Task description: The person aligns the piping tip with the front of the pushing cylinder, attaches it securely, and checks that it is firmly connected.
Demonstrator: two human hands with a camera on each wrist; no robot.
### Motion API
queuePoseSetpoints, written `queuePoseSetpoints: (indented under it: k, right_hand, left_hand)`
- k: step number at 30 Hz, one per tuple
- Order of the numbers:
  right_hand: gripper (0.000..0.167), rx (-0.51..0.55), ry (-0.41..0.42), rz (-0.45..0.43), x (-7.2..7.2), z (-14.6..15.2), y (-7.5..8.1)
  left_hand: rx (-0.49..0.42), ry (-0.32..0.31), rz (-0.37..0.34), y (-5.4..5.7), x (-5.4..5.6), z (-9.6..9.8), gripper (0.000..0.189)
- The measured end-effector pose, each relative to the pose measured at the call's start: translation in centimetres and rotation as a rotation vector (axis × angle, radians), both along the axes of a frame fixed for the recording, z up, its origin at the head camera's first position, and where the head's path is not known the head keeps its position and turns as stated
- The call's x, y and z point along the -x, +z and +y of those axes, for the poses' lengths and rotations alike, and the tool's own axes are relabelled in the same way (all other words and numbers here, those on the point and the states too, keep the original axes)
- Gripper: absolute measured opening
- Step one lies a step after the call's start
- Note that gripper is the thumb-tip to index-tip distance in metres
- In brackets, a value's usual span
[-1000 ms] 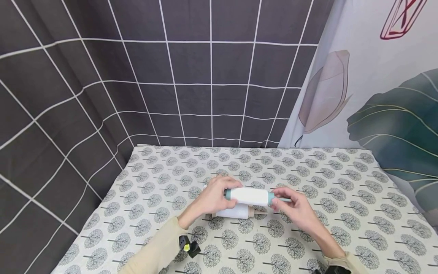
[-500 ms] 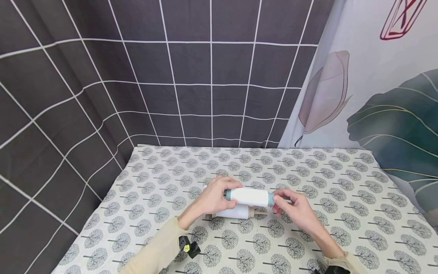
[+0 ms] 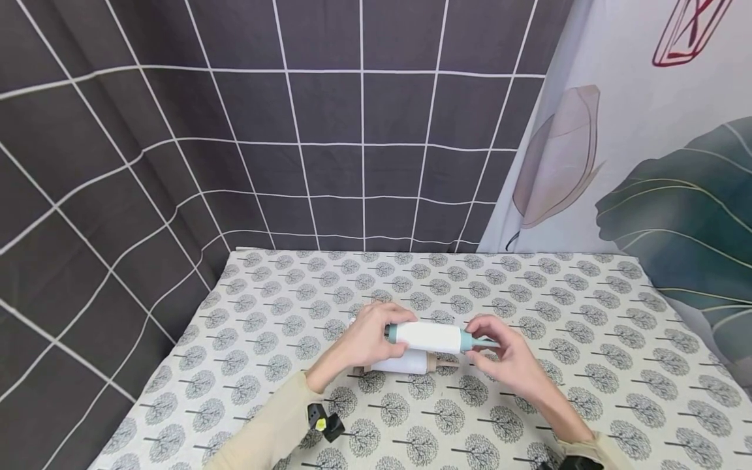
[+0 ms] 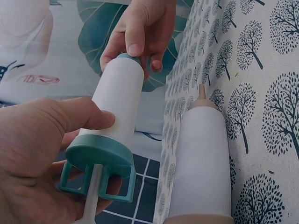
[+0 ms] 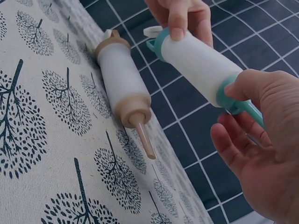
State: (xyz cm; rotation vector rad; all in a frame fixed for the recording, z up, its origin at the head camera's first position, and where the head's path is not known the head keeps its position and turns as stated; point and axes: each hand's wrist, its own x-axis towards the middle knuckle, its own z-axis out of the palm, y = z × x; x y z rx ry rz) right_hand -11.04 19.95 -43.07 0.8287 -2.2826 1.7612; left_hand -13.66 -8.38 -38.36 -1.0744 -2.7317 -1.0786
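Note:
My left hand (image 3: 370, 336) grips the handle end of a syringe (image 3: 431, 337) with a white barrel and teal ends, its thumb along the barrel. In the left wrist view, a teal finger grip (image 4: 125, 186) and a pale plunger rod (image 4: 93, 189) stick out at that end. At the opposite end, my right hand (image 3: 508, 356) pinches the teal collar (image 5: 228, 95), thumb on top and the other fingers spread below. Beyond the collar runs a long teal nozzle (image 5: 254, 114), partly covered by this hand. The teal syringe is held above the tabletop.
A second syringe (image 5: 124, 74), white with beige ends and a thin beige nozzle (image 5: 145, 140), lies on the tree-print tablecloth (image 3: 364, 444) just in front of the teal one. A dark grid-patterned curtain (image 3: 329, 170) hangs behind, with a leaf-print curtain (image 3: 570, 196) at the right.
My right hand's fingers have shifted around the teal collar, closing in and then spreading again, with more of the nozzle now showing. The left hand and both syringes stay in place.

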Motion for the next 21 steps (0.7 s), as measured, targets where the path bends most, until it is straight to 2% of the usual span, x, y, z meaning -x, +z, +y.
queuePoseSetpoints:
  k: [7,14,21]
  right_hand:
    - [0.038,-0.018,-0.04,-0.037,-0.24,0.04,0.04]
    - [0.029,-0.009,-0.058,-0.07,-0.21,0.08,0.0]
    - [0.023,-0.008,-0.075,-0.146,-0.48,0.0,0.23]
  left_hand:
    - [0.007,-0.006,0.013,-0.03,0.04,0.08,0.044]
    - [0.002,0.002,-0.006,0.07,-0.08,0.1,0.044]
    - [-0.005,0.0,0.008,0.11,-0.09,0.12,0.044]
